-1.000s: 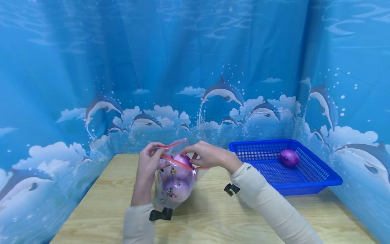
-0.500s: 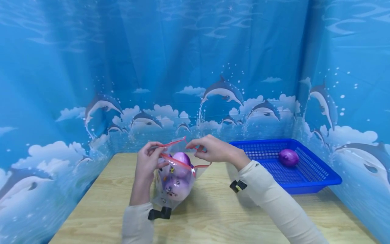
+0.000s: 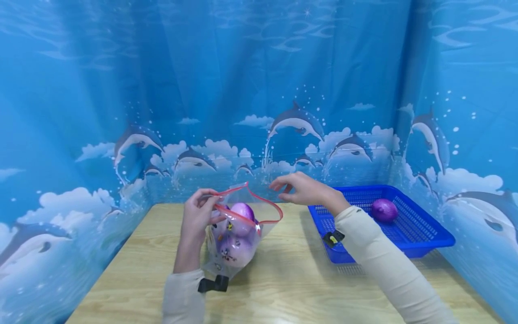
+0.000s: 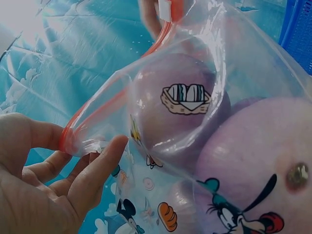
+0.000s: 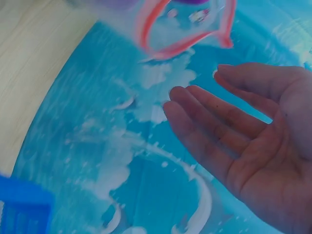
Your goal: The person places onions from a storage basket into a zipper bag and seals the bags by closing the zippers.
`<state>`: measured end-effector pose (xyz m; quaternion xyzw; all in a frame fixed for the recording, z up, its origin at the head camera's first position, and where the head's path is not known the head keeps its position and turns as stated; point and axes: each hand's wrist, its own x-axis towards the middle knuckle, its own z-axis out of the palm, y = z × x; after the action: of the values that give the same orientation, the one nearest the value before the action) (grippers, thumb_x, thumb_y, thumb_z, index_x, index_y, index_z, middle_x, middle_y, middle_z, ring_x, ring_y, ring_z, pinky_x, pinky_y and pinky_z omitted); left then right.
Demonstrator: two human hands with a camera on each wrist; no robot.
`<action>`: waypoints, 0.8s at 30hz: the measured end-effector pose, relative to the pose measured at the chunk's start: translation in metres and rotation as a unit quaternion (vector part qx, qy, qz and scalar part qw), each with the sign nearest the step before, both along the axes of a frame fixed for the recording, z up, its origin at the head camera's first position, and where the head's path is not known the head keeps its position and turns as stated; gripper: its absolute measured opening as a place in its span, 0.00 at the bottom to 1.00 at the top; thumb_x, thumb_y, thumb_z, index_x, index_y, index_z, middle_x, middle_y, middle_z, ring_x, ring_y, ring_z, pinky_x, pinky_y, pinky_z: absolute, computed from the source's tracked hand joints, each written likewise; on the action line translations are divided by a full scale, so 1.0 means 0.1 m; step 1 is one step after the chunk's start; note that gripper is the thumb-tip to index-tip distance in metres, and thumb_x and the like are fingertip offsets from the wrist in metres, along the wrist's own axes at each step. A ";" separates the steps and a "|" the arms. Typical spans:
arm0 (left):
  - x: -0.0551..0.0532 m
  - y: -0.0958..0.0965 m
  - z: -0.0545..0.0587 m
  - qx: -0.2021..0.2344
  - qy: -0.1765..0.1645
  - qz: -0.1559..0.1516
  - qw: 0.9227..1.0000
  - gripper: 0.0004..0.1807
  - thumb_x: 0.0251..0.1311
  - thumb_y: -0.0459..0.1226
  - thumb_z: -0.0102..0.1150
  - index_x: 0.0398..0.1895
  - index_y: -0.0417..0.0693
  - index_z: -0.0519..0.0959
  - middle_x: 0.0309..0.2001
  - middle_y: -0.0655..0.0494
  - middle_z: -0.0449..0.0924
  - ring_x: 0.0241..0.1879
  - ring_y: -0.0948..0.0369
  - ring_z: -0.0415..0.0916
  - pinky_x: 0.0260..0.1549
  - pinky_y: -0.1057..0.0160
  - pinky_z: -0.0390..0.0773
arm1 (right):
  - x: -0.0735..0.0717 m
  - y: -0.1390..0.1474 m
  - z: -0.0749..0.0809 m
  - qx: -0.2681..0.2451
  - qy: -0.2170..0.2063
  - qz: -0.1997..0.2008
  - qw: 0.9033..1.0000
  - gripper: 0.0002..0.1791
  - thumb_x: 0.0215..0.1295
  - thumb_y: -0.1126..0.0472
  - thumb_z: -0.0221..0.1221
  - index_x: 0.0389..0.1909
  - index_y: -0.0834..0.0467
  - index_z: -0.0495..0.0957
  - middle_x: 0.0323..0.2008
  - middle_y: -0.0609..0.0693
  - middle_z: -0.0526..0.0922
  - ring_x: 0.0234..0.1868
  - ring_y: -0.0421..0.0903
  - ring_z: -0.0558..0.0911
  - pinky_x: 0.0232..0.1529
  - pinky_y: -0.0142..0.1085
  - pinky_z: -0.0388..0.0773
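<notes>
A clear zip bag (image 3: pixel 236 245) with a red zip rim and cartoon prints stands on the table, its mouth spread wide. Several purple onions (image 3: pixel 243 211) are inside it, large through the film in the left wrist view, one showing its brown stem end (image 4: pixel 297 176). At the bag's left corner my left hand (image 3: pixel 197 216) pinches the red rim; thumb and fingers meet the film there in the left wrist view. My right hand (image 3: pixel 303 191) hovers between bag and basket with relaxed fingers, and its palm (image 5: pixel 253 141) is bare in the right wrist view.
On the right stands a blue plastic basket (image 3: pixel 429 225) with mesh walls, holding one purple onion (image 3: pixel 384 210). The wooden table (image 3: pixel 279 283) runs up to a blue dolphin-print curtain (image 3: pixel 226 112) at the back and sides.
My right hand has come out of the bag's mouth, let go of the far rim and moved right toward the basket. The mouth has sprung wider. My left hand keeps its place.
</notes>
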<state>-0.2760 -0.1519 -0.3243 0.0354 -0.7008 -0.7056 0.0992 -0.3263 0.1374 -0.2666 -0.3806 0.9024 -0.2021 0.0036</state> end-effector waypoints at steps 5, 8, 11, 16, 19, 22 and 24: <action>0.00 0.00 -0.01 -0.001 0.002 -0.001 1.000 0.09 0.76 0.37 0.54 0.53 0.44 0.77 0.51 0.46 0.83 0.41 0.60 0.82 0.37 0.59 0.93 | -0.11 0.21 -0.08 0.020 -0.022 -0.036 0.999 0.19 0.75 0.64 0.58 0.64 0.58 0.78 0.61 0.59 0.83 0.57 0.56 0.86 0.57 0.46 0.88; 0.00 -0.01 -0.01 -0.002 0.004 0.000 1.000 0.09 0.76 0.37 0.54 0.53 0.44 0.78 0.51 0.46 0.83 0.41 0.60 0.82 0.37 0.59 0.93 | -0.20 0.35 -0.16 0.028 -0.030 -0.055 0.998 0.20 0.75 0.64 0.58 0.65 0.58 0.78 0.61 0.60 0.83 0.57 0.57 0.86 0.57 0.47 0.89; 0.00 0.00 -0.01 -0.003 0.004 0.001 1.000 0.09 0.76 0.37 0.54 0.53 0.45 0.78 0.51 0.46 0.83 0.41 0.60 0.83 0.37 0.59 0.93 | -0.28 0.50 -0.22 0.037 -0.037 -0.078 0.996 0.21 0.74 0.64 0.58 0.65 0.59 0.77 0.62 0.62 0.82 0.58 0.59 0.85 0.57 0.49 0.88; 0.00 0.00 0.00 -0.005 0.005 0.004 1.000 0.09 0.76 0.38 0.55 0.53 0.45 0.78 0.51 0.45 0.83 0.41 0.60 0.83 0.37 0.59 0.93 | -0.40 0.75 -0.31 0.063 -0.034 -0.111 0.991 0.20 0.73 0.64 0.58 0.64 0.61 0.78 0.59 0.64 0.83 0.59 0.63 0.84 0.59 0.54 0.87; 0.00 0.00 0.00 -0.006 0.004 0.006 1.000 0.09 0.76 0.37 0.55 0.52 0.45 0.78 0.51 0.45 0.83 0.41 0.60 0.83 0.37 0.59 0.93 | -0.47 0.90 -0.36 0.083 -0.035 -0.129 0.988 0.20 0.73 0.64 0.59 0.64 0.62 0.78 0.58 0.65 0.84 0.59 0.64 0.83 0.60 0.57 0.85; 0.00 0.00 -0.01 -0.005 0.004 0.008 1.000 0.09 0.76 0.37 0.55 0.53 0.45 0.78 0.51 0.45 0.83 0.41 0.59 0.83 0.36 0.59 0.93 | -0.54 1.06 -0.40 0.101 -0.046 -0.151 0.982 0.21 0.73 0.63 0.59 0.64 0.63 0.77 0.59 0.66 0.83 0.61 0.66 0.81 0.62 0.60 0.83; 0.00 0.00 -0.01 -0.006 0.004 0.009 1.000 0.09 0.76 0.37 0.55 0.53 0.45 0.78 0.51 0.44 0.83 0.41 0.59 0.83 0.37 0.59 0.93 | -0.58 1.16 -0.43 0.109 -0.060 -0.170 0.978 0.21 0.73 0.63 0.59 0.65 0.62 0.76 0.59 0.67 0.82 0.62 0.66 0.80 0.62 0.61 0.82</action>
<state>-0.2760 -0.1516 -0.3249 0.0383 -0.7042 -0.7006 0.1083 -0.3847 0.2535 -0.3093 -0.2060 0.9687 -0.1224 0.0650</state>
